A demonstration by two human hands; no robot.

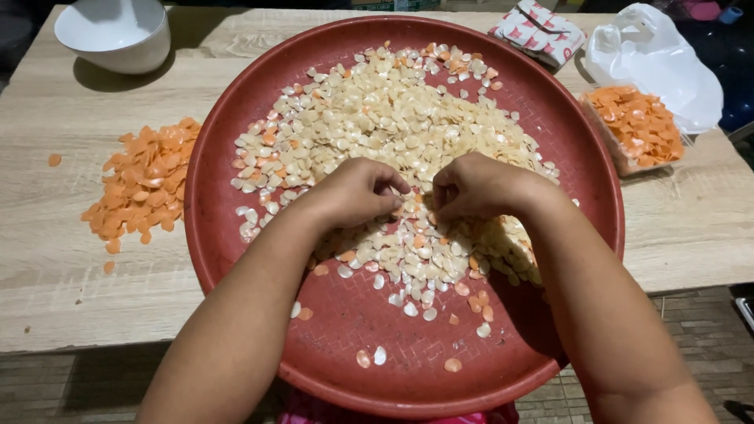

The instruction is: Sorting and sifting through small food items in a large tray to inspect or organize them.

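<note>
Nearest to us is the near rim of the big round red tray [345, 396], which juts over the front edge of the pale wooden table [47, 259], with our two forearms crossing above it. Our left hand [355, 191] and right hand [473, 186] meet knuckles-up over the middle of the tray, almost touching, fingers curled down into the heap of cream-coloured chips [393, 133]. Both hands are pinched narrow, fingertips drawn together on small chips, though we cannot tell exactly which pieces each one has, since the fingers hide them. The cream heap spreads from under our hands away beyond the fingertips, and a thinner scatter trails back toward our wrists, with a few orange pieces mixed in. Out past our left hand, off the tray and on the bare table, lies a loose pile of orange chips [141, 184]. Past our right hand, also off the tray, sits a clear plastic bag of orange chips [638, 126], with a crumpled white plastic bag [660, 59] just behind it. Far beyond the left hand stands a white bowl [114, 31]; far beyond the right lies a small patterned packet [540, 31].
</note>
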